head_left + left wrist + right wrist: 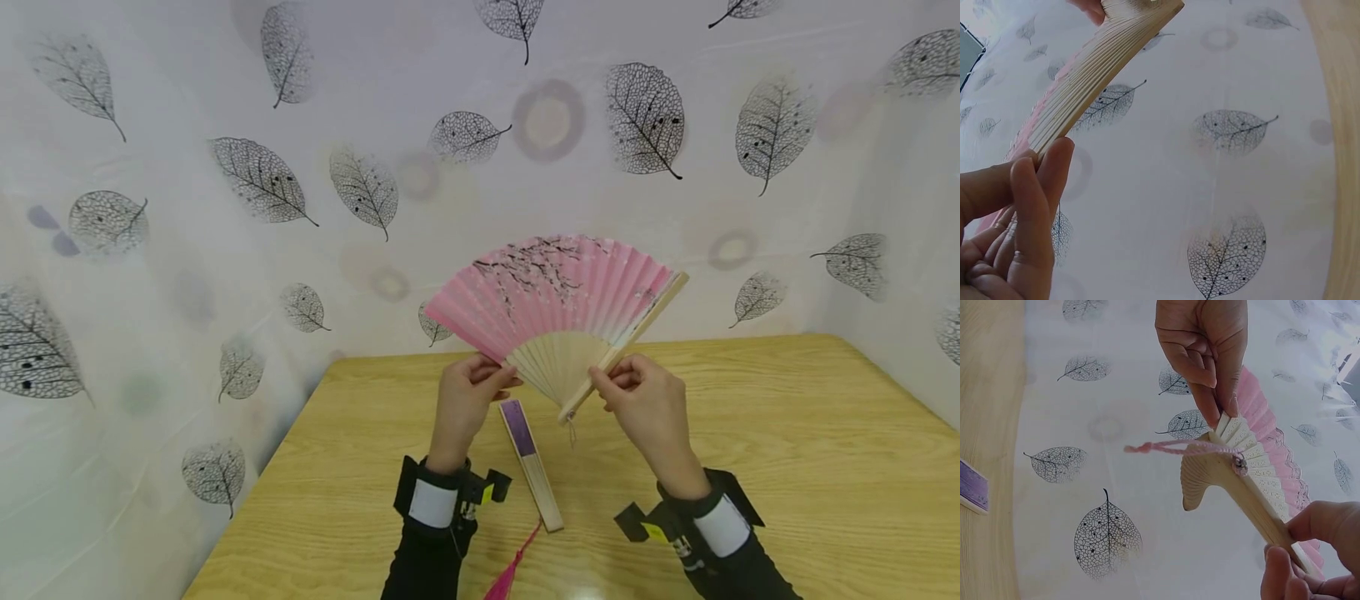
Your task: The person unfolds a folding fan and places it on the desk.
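Pink folding fan with a dark-branch blossom print and pale wooden ribs (555, 292) is up between the two grips, spread well open, leaf edge away from the person, pivot end toward them. Should handle very light; the pleated leaf looks thin and easy to crease or tear, the single ribs slim and likely to snap if bent sideways. The stiffest parts look to be the outer sticks, so I'd take hold there, close to where the leaf starts, and stay off the pleats. Smooth wood may slide a bit under a light pinch. Left grip (468, 387): narrow, thumb and finger pinching the fan's left edge around where ribs meet leaf. Right grip (648, 396): also narrow, pinching the broad pale wooden end stick (654, 315) a little outward of the pivot. Thin pink cord loop (1188, 447) hangs at the pivot, between the grips, neither touching it. Closed purple fan with pale wooden sticks (519, 429) lies on the wood-grain bench (787, 442), below and between the grips, with its pink tassel (504, 577) trailing on the side nearer the person.
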`<state>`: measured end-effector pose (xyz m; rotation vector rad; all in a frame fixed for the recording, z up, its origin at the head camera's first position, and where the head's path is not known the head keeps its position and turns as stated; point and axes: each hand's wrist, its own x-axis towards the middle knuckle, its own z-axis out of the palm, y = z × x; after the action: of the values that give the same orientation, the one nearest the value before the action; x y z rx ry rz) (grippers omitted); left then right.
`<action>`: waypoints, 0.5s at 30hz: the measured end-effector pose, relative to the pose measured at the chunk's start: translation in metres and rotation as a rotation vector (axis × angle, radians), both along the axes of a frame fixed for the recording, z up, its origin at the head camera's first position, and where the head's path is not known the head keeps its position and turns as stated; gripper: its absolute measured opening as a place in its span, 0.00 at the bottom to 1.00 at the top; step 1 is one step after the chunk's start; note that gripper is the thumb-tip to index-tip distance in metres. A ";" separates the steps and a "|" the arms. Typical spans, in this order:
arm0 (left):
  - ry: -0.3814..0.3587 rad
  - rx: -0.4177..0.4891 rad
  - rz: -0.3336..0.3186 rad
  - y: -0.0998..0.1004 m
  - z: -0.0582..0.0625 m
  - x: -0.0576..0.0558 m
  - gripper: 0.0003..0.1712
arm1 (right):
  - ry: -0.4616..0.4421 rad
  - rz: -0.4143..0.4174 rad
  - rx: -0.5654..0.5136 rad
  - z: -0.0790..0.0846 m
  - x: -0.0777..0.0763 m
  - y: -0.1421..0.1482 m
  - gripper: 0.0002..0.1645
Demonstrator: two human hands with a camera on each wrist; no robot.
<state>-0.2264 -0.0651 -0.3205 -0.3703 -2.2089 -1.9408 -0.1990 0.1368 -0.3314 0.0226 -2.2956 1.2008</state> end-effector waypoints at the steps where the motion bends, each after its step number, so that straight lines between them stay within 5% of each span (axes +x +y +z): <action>1: 0.001 0.004 0.001 0.000 0.000 0.000 0.11 | -0.007 0.003 -0.006 0.000 0.000 0.000 0.13; 15: 0.004 0.074 0.005 -0.002 0.002 0.001 0.11 | -0.041 0.004 -0.056 0.001 -0.001 0.002 0.16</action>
<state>-0.2256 -0.0674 -0.3189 -0.3576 -2.1264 -2.0110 -0.1995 0.1392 -0.3300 -0.0176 -2.2968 1.2786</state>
